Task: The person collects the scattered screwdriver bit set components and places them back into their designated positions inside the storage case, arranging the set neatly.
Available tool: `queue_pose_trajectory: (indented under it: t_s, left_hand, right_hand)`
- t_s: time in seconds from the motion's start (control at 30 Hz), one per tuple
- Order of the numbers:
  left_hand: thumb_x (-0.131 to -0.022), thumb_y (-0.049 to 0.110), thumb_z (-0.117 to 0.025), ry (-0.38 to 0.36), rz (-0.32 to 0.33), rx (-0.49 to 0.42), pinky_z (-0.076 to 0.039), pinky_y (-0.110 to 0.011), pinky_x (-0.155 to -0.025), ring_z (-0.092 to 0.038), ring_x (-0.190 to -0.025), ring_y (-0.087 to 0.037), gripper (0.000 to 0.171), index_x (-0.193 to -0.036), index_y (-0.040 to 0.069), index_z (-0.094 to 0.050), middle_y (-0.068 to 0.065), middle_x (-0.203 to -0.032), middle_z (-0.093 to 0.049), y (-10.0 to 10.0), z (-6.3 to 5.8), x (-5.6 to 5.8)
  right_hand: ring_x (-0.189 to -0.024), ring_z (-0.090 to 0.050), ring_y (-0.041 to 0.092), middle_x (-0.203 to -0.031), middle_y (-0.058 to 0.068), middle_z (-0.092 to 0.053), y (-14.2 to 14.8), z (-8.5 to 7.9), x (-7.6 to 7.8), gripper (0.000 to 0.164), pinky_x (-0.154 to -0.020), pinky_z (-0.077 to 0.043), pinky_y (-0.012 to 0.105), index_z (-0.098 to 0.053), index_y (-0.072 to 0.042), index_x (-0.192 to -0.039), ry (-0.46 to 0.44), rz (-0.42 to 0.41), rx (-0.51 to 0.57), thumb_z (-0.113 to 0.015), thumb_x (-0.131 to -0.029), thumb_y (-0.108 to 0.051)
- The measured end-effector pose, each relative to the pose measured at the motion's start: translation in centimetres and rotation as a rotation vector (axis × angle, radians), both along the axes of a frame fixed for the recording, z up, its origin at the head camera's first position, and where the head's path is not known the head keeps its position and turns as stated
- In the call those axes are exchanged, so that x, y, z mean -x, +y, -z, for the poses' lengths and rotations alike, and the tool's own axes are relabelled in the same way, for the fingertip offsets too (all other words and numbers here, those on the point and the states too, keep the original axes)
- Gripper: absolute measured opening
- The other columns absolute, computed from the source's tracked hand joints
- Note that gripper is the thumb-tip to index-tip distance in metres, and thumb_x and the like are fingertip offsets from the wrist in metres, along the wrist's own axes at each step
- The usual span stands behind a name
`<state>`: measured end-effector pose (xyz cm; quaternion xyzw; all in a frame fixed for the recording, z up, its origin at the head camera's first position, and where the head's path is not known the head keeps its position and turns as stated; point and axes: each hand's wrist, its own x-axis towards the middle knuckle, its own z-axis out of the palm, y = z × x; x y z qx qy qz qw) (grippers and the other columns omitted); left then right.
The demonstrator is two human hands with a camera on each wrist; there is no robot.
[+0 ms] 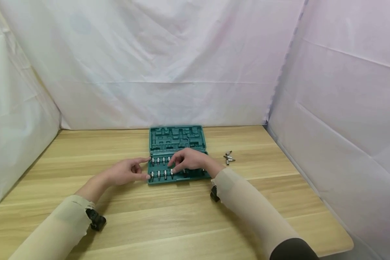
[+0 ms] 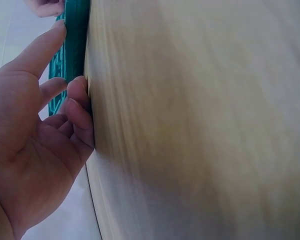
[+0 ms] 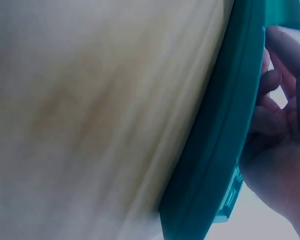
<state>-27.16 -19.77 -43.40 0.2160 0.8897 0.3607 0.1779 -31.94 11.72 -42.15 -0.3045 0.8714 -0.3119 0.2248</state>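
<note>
A green plastic socket case (image 1: 169, 181) lies with its lid (image 1: 177, 139) raised on the wooden table. Two rows of silver bit sockets (image 1: 159, 175) sit in its near half. My left hand (image 1: 125, 172) is at the case's left side, thumb and index finger extended to its edge, other fingers curled in the left wrist view. Over the middle of the case is my right hand (image 1: 190, 160); its thumb touches a bit socket (image 1: 172, 176) in the near row, with the index fingertip apart from the thumb. That hand hides part of both rows.
Several loose bit sockets (image 1: 229, 158) lie in a small pile right of the case. The wooden table (image 1: 162, 224) reaches to white cloth walls (image 1: 169, 65) at the back and sides. A black wrist camera (image 1: 96, 219) is strapped at the left sleeve.
</note>
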Motion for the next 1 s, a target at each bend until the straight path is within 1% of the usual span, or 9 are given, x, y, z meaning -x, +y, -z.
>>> queue_pose_trajectory:
  t_s: [0.17,0.3,0.43,0.57,0.7,0.83,1.0]
  left_hand:
    - [-0.101,0.043,-0.081,-0.014,-0.002,-0.003,-0.048,-0.031,-0.069,-0.057,-0.085,-0.022,0.088,-0.171,0.010,-0.040,-0.007,-0.099,-0.066,0.1,0.2,-0.2]
    - [-0.101,0.043,-0.081,-0.009,0.000,-0.004,-0.048,-0.031,-0.070,-0.057,-0.085,-0.022,0.088,-0.171,0.011,-0.039,-0.007,-0.099,-0.066,0.2,0.1,-0.1]
    - [-0.101,0.043,-0.081,-0.007,0.006,-0.007,-0.049,-0.032,-0.070,-0.057,-0.085,-0.022,0.088,-0.171,0.010,-0.039,-0.007,-0.099,-0.066,0.1,0.0,0.0]
    - [-0.101,0.042,-0.081,-0.010,0.008,-0.005,-0.049,-0.031,-0.070,-0.057,-0.085,-0.022,0.088,-0.171,0.009,-0.039,-0.007,-0.099,-0.066,0.0,-0.1,0.1]
    - [-0.101,0.042,-0.081,-0.004,0.005,-0.001,-0.050,-0.031,-0.070,-0.058,-0.086,-0.022,0.088,-0.171,0.010,-0.039,-0.007,-0.100,-0.066,0.0,-0.1,0.2]
    - [-0.100,0.044,-0.082,-0.008,0.003,0.007,-0.050,-0.031,-0.072,-0.058,-0.089,-0.022,0.088,-0.171,0.011,-0.040,-0.007,-0.102,-0.067,0.1,0.0,0.3]
    - [-0.101,0.043,-0.082,-0.004,0.004,0.011,-0.050,-0.030,-0.073,-0.058,-0.089,-0.022,0.088,-0.171,0.010,-0.040,-0.007,-0.101,-0.067,0.1,0.0,0.2]
  right_hand:
    - [-0.080,-0.060,0.015,-0.094,0.000,-0.071,-0.1,0.4,0.4,0.031,-0.076,-0.051,0.031,-0.079,-0.026,-0.130,-0.006,-0.002,-0.002,-0.083,-0.101,-0.034]
    - [-0.074,-0.055,0.015,-0.088,0.000,-0.067,-0.2,0.5,0.7,0.034,-0.073,-0.048,0.031,-0.078,-0.028,-0.133,0.011,-0.001,-0.028,-0.083,-0.100,-0.037]
    - [-0.074,-0.053,0.016,-0.087,0.001,-0.065,-0.5,0.2,0.8,0.032,-0.071,-0.047,0.031,-0.079,-0.029,-0.132,0.017,-0.001,-0.057,-0.083,-0.100,-0.035]
    - [-0.078,-0.056,0.016,-0.092,0.001,-0.066,-1.1,-0.3,0.8,0.031,-0.072,-0.048,0.031,-0.079,-0.030,-0.131,0.044,-0.005,-0.108,-0.082,-0.101,-0.036]
    - [-0.082,-0.057,0.018,-0.098,0.003,-0.066,-1.6,-0.6,0.6,0.030,-0.074,-0.048,0.033,-0.078,-0.031,-0.131,0.063,0.015,-0.152,-0.082,-0.102,-0.036]
    - [-0.085,-0.056,0.019,-0.102,0.004,-0.066,-1.9,-0.7,0.2,0.029,-0.076,-0.048,0.034,-0.077,-0.030,-0.130,0.053,0.049,-0.181,-0.081,-0.102,-0.033]
    - [-0.084,-0.054,0.019,-0.103,0.005,-0.065,-2.3,-0.8,-0.1,0.025,-0.077,-0.046,0.035,-0.075,-0.029,-0.127,0.035,0.066,-0.192,-0.081,-0.102,-0.030]
